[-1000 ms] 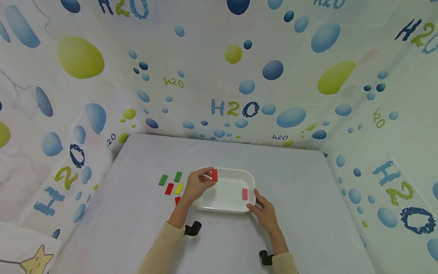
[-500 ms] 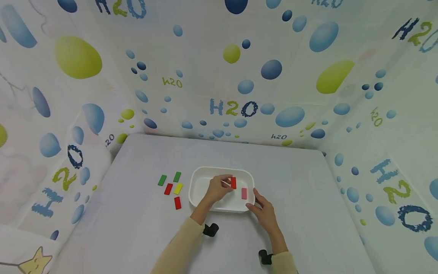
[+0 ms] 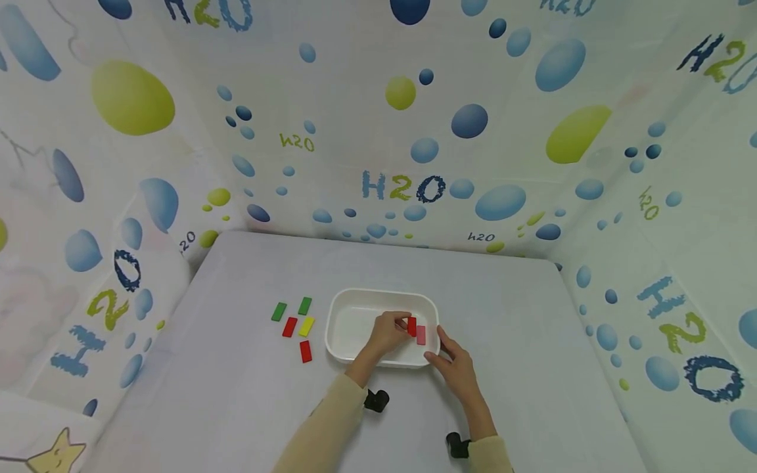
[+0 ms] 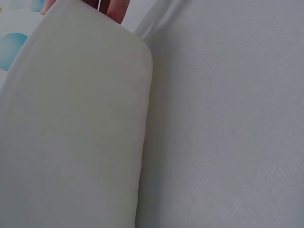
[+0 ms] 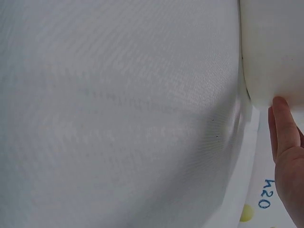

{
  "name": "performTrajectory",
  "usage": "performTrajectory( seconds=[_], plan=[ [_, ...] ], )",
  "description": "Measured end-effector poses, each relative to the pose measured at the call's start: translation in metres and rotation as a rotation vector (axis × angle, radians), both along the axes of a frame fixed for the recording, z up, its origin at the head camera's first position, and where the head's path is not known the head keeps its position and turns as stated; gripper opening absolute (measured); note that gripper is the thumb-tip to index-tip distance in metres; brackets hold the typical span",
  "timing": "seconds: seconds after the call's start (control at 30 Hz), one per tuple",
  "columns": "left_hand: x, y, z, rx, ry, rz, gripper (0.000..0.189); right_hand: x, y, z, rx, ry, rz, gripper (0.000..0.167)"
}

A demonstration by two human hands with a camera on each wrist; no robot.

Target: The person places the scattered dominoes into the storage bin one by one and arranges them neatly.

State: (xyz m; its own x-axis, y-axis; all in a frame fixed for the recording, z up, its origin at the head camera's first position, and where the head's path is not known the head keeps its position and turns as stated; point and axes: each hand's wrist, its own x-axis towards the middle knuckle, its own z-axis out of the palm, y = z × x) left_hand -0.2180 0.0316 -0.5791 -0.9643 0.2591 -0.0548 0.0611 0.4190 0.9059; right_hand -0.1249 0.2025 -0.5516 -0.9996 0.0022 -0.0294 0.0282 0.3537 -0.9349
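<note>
A small red tile [image 3: 412,326] is pinched in the fingers of my left hand [image 3: 387,335], inside the white tray [image 3: 355,297]. A pink tile [image 3: 421,336] lies on the tray's floor immediately right of it. My right hand [image 3: 458,368] grips the tray's right end, with thumb at the near corner and fingers along the side. In the right wrist view, the fingers of my right hand [image 5: 289,156] touch the outer wall of the tray [image 5: 273,52]. The tray's outer wall [image 4: 80,109] fills much of the left wrist view, where the red tile is hidden.
Left of the tray, several loose tiles lie on the white table: a green tile [image 3: 279,311], another green tile [image 3: 304,305], a red tile [image 3: 290,326], a yellow tile [image 3: 306,326] and a nearer red tile [image 3: 305,351]. A patterned curtain [image 3: 331,98] surrounds the table.
My left hand has carried the red tile from the tray's left part rightward and nearer, up beside the pink tile. My right hand has stayed at the tray's right end.
</note>
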Motion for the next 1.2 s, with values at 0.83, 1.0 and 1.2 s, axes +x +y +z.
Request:
performTrajectory(
  seconds=[0.83, 1.0, 1.2],
  plan=[
    [-0.001, 0.011, -0.005, -0.184, -0.024, -0.011, 0.049, 0.001, -0.001, 0.002, -0.007, -0.007, -0.006, 0.067],
    [-0.001, 0.011, -0.005, -0.205, -0.023, -0.012, 0.049, 0.001, -0.001, 0.002, -0.015, -0.003, -0.003, 0.067],
    [0.0, 0.011, -0.006, -0.23, -0.002, -0.026, 0.048, 0.001, 0.0, 0.002, -0.032, -0.009, 0.007, 0.068]
  ],
)
